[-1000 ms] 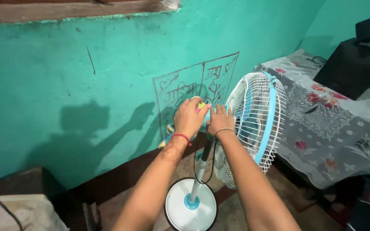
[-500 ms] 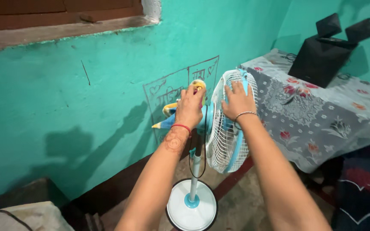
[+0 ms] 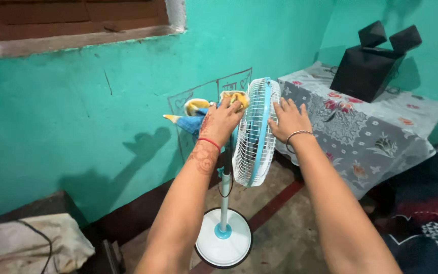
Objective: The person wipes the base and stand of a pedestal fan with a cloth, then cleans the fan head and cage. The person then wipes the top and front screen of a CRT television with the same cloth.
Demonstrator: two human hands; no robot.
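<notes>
A pedestal fan with a white wire cage (image 3: 253,137) and light blue rim stands on a round white base (image 3: 224,244) near the teal wall. My left hand (image 3: 221,122) presses a yellow and blue cloth (image 3: 194,112) against the back of the fan head, behind the cage. My right hand (image 3: 289,117) lies flat with fingers spread on the front of the cage, steadying it. The fan's black cord (image 3: 225,182) hangs down along the pole.
A table with a floral grey cloth (image 3: 371,127) stands to the right, with black speakers (image 3: 369,66) on it. A brown window frame (image 3: 77,20) is set in the wall above. A pale bundle with a cable (image 3: 26,246) lies at lower left. Patterned bedding (image 3: 427,228) is at lower right.
The fan head has turned, its cage now edge-on to me. My right hand slid from the cage's rim to its front face. My left hand keeps the cloth on the back.
</notes>
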